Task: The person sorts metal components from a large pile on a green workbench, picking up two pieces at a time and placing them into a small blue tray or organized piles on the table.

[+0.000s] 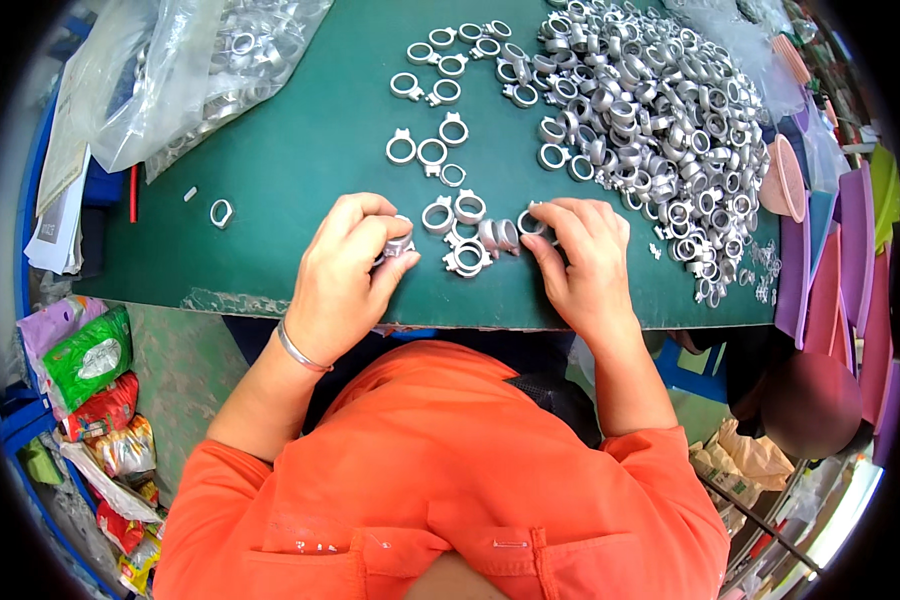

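Between thumb and fingers, my left hand (345,262) pinches silver-grey ring-shaped parts (397,243) near the table's front edge. My right hand (592,258) grips another grey ring (531,221) with thumb and index finger. A small cluster of rings (467,257) lies on the green table between the hands, some overlapping. Two blurred rings (498,236) are beside the right hand's ring. More loose rings (431,153) with small tabs are scattered farther off. A large heap of the same rings (650,110) spreads to the right.
A clear plastic bag (220,80) of rings lies at the far left of the green table (290,150). One lone ring (221,213) and a small white piece (191,194) are at left. Purple and pink plastic pieces (825,260) stand along the right edge.
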Available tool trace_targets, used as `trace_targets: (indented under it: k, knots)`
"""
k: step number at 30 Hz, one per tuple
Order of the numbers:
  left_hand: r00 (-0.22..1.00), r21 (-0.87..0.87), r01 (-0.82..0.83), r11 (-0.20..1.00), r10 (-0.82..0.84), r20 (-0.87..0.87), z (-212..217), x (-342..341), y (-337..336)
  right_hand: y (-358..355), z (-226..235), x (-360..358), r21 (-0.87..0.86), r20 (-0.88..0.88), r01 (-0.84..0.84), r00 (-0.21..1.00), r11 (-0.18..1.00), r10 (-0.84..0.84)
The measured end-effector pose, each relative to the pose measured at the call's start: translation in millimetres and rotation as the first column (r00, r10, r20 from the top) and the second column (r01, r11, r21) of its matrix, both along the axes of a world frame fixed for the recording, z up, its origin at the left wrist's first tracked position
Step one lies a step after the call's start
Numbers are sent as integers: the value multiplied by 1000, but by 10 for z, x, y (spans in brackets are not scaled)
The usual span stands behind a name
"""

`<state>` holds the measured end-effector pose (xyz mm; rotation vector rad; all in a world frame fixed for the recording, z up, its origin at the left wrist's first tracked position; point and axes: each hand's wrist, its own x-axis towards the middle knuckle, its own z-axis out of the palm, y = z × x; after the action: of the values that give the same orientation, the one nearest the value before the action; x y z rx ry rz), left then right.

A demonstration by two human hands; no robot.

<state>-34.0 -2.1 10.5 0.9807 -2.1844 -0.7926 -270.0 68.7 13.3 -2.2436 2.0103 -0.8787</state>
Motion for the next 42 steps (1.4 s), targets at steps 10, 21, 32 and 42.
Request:
trace_targets:
  k: [10,21,32,42]
  knots:
    - [999,-9,2,1000,-3,-47,-54,28,4,152,-103,-86,-46,866,-134,488,990,106]
    - [998,-30,-1,1000,0,-63,-117,45,46,113,-65,-398,-313,790,-314,-610,896,62]
    - [998,-26,-27,999,26,-55,-117,40,82,37,-6,-218,330,661,23,708,944,-249]
    - [994,-13,-7,1000,6,-112,-148,49,56,20,-22,-291,33,600,-458,-702,888,-384]
